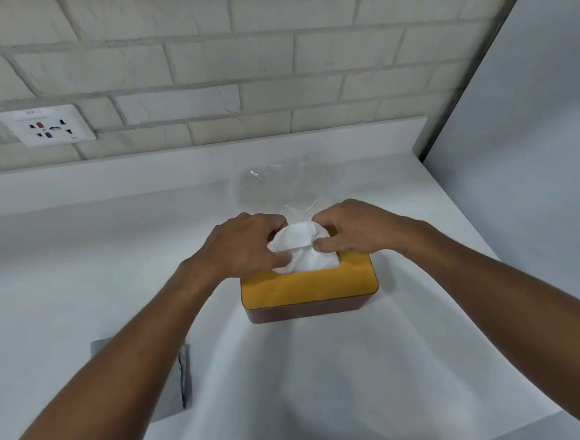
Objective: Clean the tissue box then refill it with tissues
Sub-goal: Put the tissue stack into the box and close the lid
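Head view: your left hand (246, 247) and right hand (351, 229) both pinch white tissue (301, 250) rising from the yellow-topped brown tissue box (307, 287); the label on the white wall socket (47, 125) is blurred.

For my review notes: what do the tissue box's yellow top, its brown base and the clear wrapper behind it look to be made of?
The yellow top is matte and faintly grainy with no glare, so likely leatherette or a fabric covering. The brown base is smooth with a slight sheen, probably plastic or faux leather. The clear wrapper is thin transparent plastic film, crinkled, with bright highlights.
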`<state>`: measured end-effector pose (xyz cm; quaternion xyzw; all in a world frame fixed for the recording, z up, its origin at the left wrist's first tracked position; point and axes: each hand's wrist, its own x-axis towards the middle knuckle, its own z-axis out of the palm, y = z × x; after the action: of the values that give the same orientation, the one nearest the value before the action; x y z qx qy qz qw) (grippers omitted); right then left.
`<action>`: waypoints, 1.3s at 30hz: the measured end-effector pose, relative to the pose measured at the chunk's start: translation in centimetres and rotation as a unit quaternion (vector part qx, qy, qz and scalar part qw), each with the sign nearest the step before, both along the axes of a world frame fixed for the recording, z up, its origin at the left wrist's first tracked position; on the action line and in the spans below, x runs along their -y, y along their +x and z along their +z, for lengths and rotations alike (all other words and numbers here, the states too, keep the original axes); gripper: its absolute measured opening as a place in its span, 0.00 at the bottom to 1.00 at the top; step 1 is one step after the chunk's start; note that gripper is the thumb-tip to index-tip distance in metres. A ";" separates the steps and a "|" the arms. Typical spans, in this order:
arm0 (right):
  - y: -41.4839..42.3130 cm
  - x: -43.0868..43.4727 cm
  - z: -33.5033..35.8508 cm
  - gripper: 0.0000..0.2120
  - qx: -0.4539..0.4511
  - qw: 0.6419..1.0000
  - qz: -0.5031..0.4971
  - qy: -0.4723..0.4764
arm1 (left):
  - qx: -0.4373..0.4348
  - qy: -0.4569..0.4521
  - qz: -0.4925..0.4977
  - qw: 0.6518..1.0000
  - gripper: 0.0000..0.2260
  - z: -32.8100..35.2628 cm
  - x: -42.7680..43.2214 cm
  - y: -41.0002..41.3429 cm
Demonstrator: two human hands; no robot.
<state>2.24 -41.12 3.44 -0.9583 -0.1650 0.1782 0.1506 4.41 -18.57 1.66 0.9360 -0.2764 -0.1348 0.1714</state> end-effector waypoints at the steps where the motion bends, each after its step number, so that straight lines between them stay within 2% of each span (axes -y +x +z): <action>1: 0.0 0.1 -0.1 0.13 -0.009 1.000 -0.009 0.010 | -0.001 0.009 -0.004 1.000 0.13 0.0 0.1 -0.1; 3: 0.0 0.1 -0.1 0.13 -0.005 1.000 -0.008 0.001 | 0.019 0.050 -0.013 0.998 0.19 -0.1 0.5 -0.3; 5: -0.1 0.0 0.1 0.13 -0.001 1.000 0.000 -0.006 | 0.035 0.065 -0.007 0.997 0.18 -0.4 0.9 -0.5; 11: -0.5 0.2 1.5 0.10 -0.017 1.000 0.000 0.021 | -0.021 0.013 -0.004 1.000 0.15 -0.2 0.4 0.0; 14: -0.6 0.4 2.0 0.11 -0.019 1.000 0.005 0.021 | -0.022 -0.010 -0.004 1.000 0.12 0.2 0.0 0.3; 17: -0.7 0.7 2.4 0.11 -0.012 0.999 -0.003 0.039 | -0.014 -0.021 -0.003 1.000 0.15 0.4 -0.2 0.3; 20: -0.3 1.3 2.5 0.12 -0.012 1.000 -0.016 0.014 | -0.012 -0.012 0.005 1.000 0.19 0.7 -0.4 0.5; 23: -0.1 2.0 2.8 0.17 -0.008 0.991 -0.094 0.095 | -0.049 -0.045 0.018 0.998 0.25 1.0 -0.9 0.7; 25: 0.0 2.3 3.0 0.18 0.006 0.985 -0.120 0.121 | -0.076 -0.057 0.012 0.995 0.24 1.3 -1.1 0.7; 28: 0.0 2.6 3.1 0.10 0.027 0.982 -0.124 0.137 | -0.095 -0.129 0.024 0.987 0.24 2.0 -1.5 0.8; 33: 0.3 3.1 3.9 0.08 0.037 0.971 -0.133 0.197 | -0.047 -0.177 0.036 0.982 0.07 3.4 -1.8 1.8; 36: 0.6 3.3 4.0 0.06 0.039 0.974 -0.122 0.189 | -0.030 -0.181 0.030 0.983 0.15 3.6 -1.6 2.4; 39: 0.7 3.6 4.1 0.10 0.015 0.970 -0.126 0.208 | -0.016 -0.183 0.030 0.982 0.16 3.7 -1.6 2.5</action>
<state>2.94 -44.76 7.57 -0.9215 -0.0785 0.1054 0.3654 6.96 -16.94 5.33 0.8942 -0.2650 -0.0919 0.3488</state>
